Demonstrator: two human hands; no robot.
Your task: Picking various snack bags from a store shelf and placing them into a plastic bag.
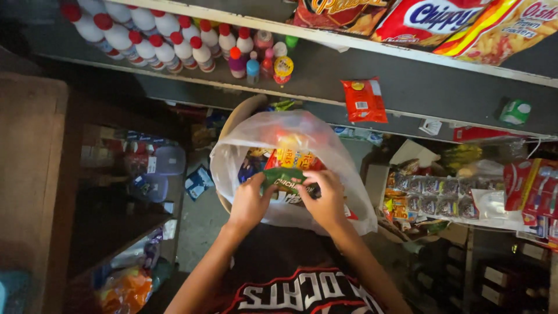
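Note:
A large clear plastic bag (pixel 317 135) full of snack packets rests in front of me, over a round woven basket rim (pixel 239 114). My left hand (pixel 249 202) and my right hand (pixel 324 197) both grip a green snack packet (pixel 283 177) at the bag's mouth, one on each side. Red and yellow packets (pixel 293 156) lie just behind it inside the bag. My arms reach forward over my dark printed shirt (pixel 302 279).
A grey shelf (pixel 407 87) above holds white bottles with red caps (pixel 145 35), small coloured bottles (pixel 261 58), a red packet (pixel 363 100) and big snack bags (pixel 430 20). Sachet strips (pixel 442 195) hang at right. A dark wooden shelf unit (pixel 35 186) stands at left.

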